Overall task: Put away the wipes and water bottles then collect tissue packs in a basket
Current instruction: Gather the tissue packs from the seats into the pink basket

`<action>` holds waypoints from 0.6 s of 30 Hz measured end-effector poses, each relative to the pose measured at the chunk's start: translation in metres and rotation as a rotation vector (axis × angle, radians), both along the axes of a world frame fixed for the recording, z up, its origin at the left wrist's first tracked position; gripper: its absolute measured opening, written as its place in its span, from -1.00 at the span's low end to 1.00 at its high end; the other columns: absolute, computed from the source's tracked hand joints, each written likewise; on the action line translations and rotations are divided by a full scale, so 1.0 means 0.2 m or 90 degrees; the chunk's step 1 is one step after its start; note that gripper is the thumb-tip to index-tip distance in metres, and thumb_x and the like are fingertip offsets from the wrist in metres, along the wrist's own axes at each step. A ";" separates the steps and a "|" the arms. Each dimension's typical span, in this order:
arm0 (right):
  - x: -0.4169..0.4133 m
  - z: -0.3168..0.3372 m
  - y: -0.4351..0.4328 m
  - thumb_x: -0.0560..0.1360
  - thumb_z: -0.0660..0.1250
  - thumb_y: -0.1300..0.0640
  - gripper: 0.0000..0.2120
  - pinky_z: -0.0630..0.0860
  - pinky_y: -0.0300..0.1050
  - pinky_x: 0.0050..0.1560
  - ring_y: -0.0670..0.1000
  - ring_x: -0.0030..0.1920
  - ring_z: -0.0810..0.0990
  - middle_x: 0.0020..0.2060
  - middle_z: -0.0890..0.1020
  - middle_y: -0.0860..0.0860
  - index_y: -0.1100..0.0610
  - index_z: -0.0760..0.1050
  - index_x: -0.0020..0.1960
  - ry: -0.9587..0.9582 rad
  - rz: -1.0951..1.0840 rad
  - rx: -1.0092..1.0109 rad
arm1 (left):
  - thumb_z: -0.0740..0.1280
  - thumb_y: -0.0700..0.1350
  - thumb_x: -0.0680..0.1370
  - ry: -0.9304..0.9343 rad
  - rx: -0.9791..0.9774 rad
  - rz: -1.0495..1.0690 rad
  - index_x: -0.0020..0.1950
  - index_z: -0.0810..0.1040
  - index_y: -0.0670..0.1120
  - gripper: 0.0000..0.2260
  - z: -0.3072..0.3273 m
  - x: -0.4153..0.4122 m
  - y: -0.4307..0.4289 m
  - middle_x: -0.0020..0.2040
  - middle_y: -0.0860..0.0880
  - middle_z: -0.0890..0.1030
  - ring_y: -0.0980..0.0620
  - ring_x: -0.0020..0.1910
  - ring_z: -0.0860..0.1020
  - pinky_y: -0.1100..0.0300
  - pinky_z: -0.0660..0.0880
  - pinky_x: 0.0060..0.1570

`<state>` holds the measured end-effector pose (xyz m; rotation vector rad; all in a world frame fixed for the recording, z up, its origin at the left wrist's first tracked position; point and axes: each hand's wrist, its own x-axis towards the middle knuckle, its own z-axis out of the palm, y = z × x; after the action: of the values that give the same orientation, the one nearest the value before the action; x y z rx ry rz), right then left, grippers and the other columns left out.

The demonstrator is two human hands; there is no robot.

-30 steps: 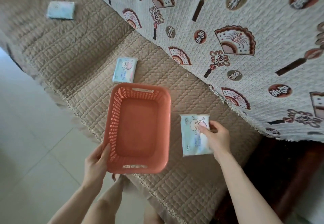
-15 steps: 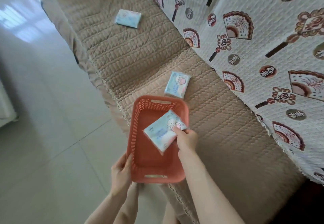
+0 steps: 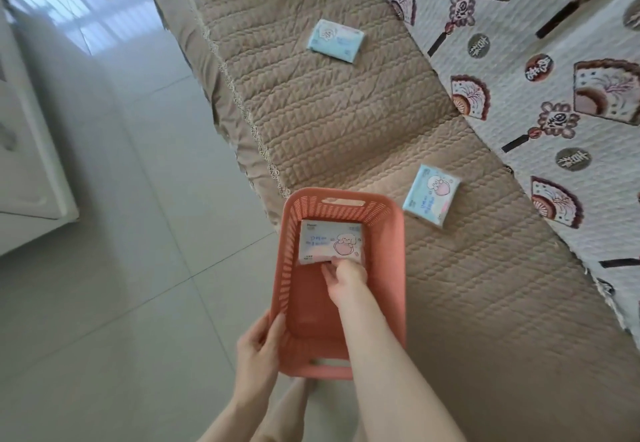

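Observation:
An orange plastic basket (image 3: 394,234) juts over the front edge of the sofa seat. My left hand (image 3: 261,346) grips its near left rim. Inside it, at the far end, lies a pale blue tissue pack (image 3: 329,239) with a pink cartoon. My right hand (image 3: 346,277) reaches into the basket and its fingertips pinch that pack's near edge. A second tissue pack (image 3: 431,194) lies on the seat just right of the basket's far corner. A third tissue pack (image 3: 336,40) lies farther along the seat.
The seat has a quilted beige cover (image 3: 346,123) with a fringed front edge. A white patterned throw (image 3: 554,78) drapes the backrest on the right. Pale floor tiles (image 3: 138,234) spread to the left, with a white cabinet (image 3: 24,151) at the far left.
My right hand carried the tissue pack from the seat into the basket and laid it flat at the far end. The view swung left along the sofa.

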<state>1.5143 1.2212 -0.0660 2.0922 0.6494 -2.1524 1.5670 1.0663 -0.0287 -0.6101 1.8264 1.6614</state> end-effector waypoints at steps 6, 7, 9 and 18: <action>-0.05 0.03 -0.02 0.51 0.34 0.26 -0.64 0.51 -0.03 0.11 0.12 0.27 0.50 0.26 0.53 0.12 0.17 0.41 0.30 0.067 0.140 0.110 | 0.28 -0.28 0.57 0.017 -0.013 0.010 -0.05 0.66 -0.09 -0.82 -0.05 -0.16 -0.03 -0.18 0.01 0.70 0.12 -0.19 0.60 0.38 0.54 -0.20; -0.05 0.06 0.03 0.51 0.35 0.24 -0.58 0.52 -0.07 0.09 0.08 0.24 0.54 0.24 0.54 0.11 0.19 0.38 0.34 0.091 0.159 0.156 | 0.28 -0.27 0.58 0.020 -0.013 0.010 -0.05 0.66 -0.11 -0.83 -0.07 -0.18 -0.01 -0.18 0.01 0.70 0.10 -0.18 0.59 0.39 0.53 -0.20; -0.03 0.13 0.11 0.52 0.35 0.24 -0.57 0.56 -0.15 0.05 0.00 0.10 0.60 0.14 0.58 0.07 0.19 0.37 0.35 0.123 0.182 0.271 | 0.27 -0.26 0.58 0.020 -0.018 0.020 -0.02 0.65 -0.14 -0.84 -0.08 -0.22 0.01 -0.15 -0.05 0.69 0.08 -0.16 0.59 0.39 0.53 -0.20; 0.01 -0.02 0.73 0.53 0.34 0.25 -0.69 0.47 -0.23 -0.14 -0.06 -0.08 0.55 0.06 0.58 0.08 0.22 0.43 0.27 0.000 0.108 0.391 | 0.28 -0.21 0.59 0.013 -0.025 0.028 -0.04 0.67 0.00 -0.81 -0.14 -0.46 0.19 -0.09 -0.06 0.70 -0.02 -0.08 0.60 0.32 0.55 -0.14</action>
<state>1.5159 1.3676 -0.0698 2.1689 1.5906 -2.0294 1.4749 1.1040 -0.0562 -0.6565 1.8774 1.6696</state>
